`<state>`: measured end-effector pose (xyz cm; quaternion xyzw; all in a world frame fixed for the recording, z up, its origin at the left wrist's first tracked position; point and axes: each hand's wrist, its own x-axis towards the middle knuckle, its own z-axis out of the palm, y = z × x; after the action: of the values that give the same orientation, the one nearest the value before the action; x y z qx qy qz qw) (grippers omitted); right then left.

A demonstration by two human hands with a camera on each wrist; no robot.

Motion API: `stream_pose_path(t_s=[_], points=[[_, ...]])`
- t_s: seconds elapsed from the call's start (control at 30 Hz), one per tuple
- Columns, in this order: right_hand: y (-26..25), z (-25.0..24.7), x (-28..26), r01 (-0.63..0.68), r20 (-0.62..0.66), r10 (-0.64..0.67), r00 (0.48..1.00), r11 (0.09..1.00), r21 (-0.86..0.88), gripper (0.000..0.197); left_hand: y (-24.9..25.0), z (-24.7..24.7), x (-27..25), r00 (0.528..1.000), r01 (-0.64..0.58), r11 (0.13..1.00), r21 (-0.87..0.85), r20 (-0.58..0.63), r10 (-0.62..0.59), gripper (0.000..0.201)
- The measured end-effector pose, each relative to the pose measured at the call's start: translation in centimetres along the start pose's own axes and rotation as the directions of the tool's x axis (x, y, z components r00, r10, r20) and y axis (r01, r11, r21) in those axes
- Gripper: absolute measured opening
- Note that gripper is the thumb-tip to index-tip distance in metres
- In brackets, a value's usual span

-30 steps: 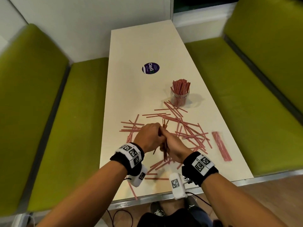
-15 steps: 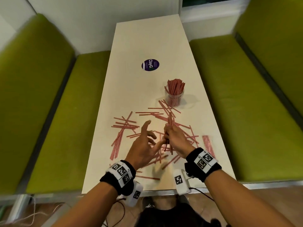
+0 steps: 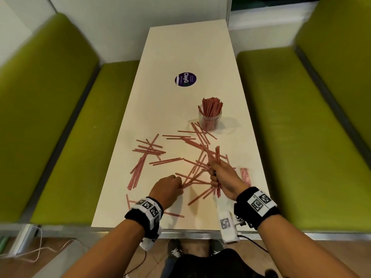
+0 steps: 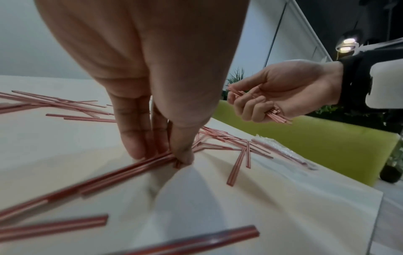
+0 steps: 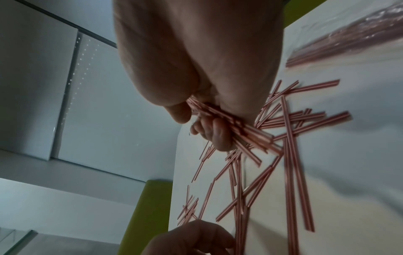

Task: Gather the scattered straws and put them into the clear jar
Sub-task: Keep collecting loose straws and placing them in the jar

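Note:
Several red-and-white straws (image 3: 152, 151) lie scattered over the near half of the cream table (image 3: 180, 47). The clear jar (image 3: 209, 119) stands further back on the right, packed with upright straws. My right hand (image 3: 215, 174) grips a bundle of straws (image 3: 217, 155) (image 5: 240, 127) a little above the table; in the left wrist view that hand (image 4: 259, 103) is curled round the bundle. My left hand (image 3: 178, 183) is down on the table, fingertips (image 4: 183, 155) pinching the ends of a few straws (image 4: 130, 170).
A round purple sticker (image 3: 185, 78) lies mid-table. A clear packet of straws (image 3: 245, 176) sits at the right edge. Green benches (image 3: 291, 127) flank both long sides. The table's front edge runs just under my wrists.
The two hands have come apart. The right one kept the bundle and lifted to the right; the left opened, then dropped to the table and pinched straws near the front.

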<state>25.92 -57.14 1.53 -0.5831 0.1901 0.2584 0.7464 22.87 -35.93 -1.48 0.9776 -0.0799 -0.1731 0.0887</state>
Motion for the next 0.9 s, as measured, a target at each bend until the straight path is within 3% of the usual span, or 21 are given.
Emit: stream_pose_path(t_s=[0.33, 0.6, 0.7, 0.8, 0.9], points=[[1.1, 0.0, 0.6, -0.033, -0.051, 0.033, 0.998, 0.999, -0.008, 0.015, 1.1, -0.8, 0.5, 0.998, -0.039, 0.982, 0.184, 0.050, 0.030, 0.025], [1.9, 1.1, 0.9, -0.028, -0.090, 0.032, 0.995, 0.999, 0.041, 0.024, -0.8, -3.6, 0.9, 0.998, 0.014, 0.994, -0.112, -0.053, -0.020, 0.016], [2.3, 2.7, 1.5, -0.064, -0.084, 0.063, 0.994, 0.998, -0.015, 0.038, -1.0, -4.9, 0.9, 0.996, -0.031, 0.987, -0.155, -0.087, 0.018, 0.010], [2.5, 4.6, 2.6, -0.130, -0.111, 0.124, 0.986, 0.990, -0.051, 0.065, -0.7, -5.7, 1.0, 0.993, -0.083, 0.982, -0.172, -0.098, 0.067, 0.008], [2.5, 6.2, 3.3, -0.177, -0.137, 0.177, 0.975, 0.984, 0.012, 0.046, -0.4, -6.2, 1.2, 0.989, -0.115, 0.974, -0.197, -0.117, 0.093, 0.010]])
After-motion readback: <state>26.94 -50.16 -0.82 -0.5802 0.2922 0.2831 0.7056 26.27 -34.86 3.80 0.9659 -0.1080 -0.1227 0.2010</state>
